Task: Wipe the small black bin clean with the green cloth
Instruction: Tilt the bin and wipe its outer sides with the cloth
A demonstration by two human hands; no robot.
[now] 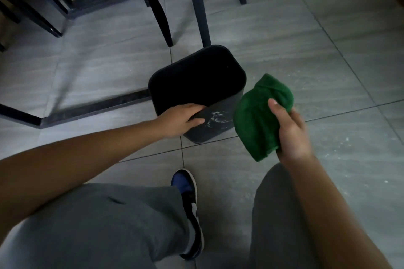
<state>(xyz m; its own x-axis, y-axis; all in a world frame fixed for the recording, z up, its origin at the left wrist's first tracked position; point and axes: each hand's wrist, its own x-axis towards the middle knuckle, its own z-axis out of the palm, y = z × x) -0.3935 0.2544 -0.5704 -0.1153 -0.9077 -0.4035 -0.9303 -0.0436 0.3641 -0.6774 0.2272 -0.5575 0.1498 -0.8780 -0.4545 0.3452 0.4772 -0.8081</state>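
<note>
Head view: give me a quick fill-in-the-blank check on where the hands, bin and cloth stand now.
1. The left hand grips the black bin by its near ____.
2. The right hand holds the ____ cloth.
3. The whitish marks sit on the bin's ____ wall, facing the person.
4. The bin stands on the tiled ____.

Missing words: rim; green; outer; floor

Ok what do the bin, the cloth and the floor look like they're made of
Bin: probably matte black plastic; thin, smooth moulded walls, whitish smears on the near side.
Cloth: green, likely microfibre or terry; fuzzy nap, soft folds.
Floor: grey streaked tile, ceramic or stone-look; grout lines, slight sheen.
</note>
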